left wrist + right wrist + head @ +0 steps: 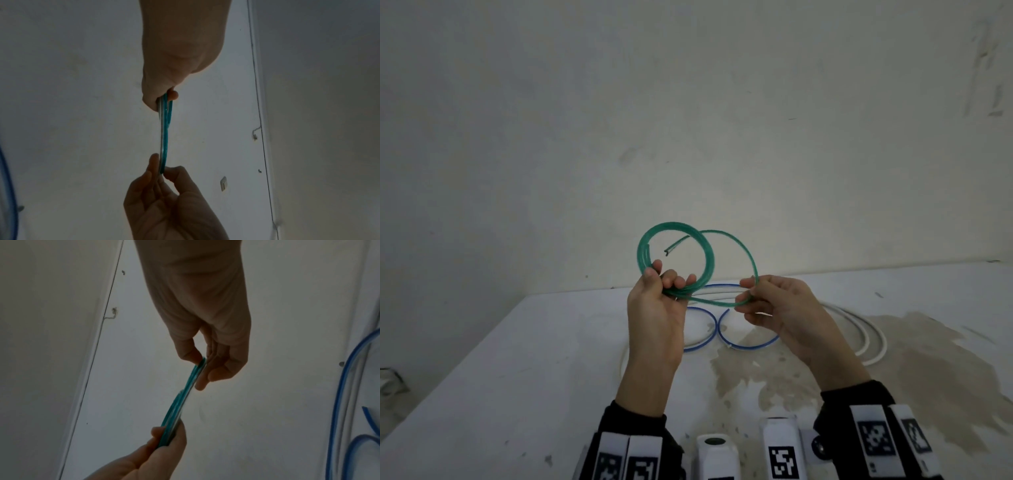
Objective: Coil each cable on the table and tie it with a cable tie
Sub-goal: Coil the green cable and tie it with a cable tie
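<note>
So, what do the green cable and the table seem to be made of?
Green cable: probably flexible plastic tubing, glossy and half-clear; it shines and bends in smooth loops between left hand and right hand.
Table: a hard, matte white surface, stained brownish; the exact material cannot be told.

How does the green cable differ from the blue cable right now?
The green cable is held up off the table, gripped by the left hand and pinched by the right hand; the blue cable lies untouched on the table. Green is gathered into tight loops; blue sprawls in wide arcs. Neither shows a tie.
</note>
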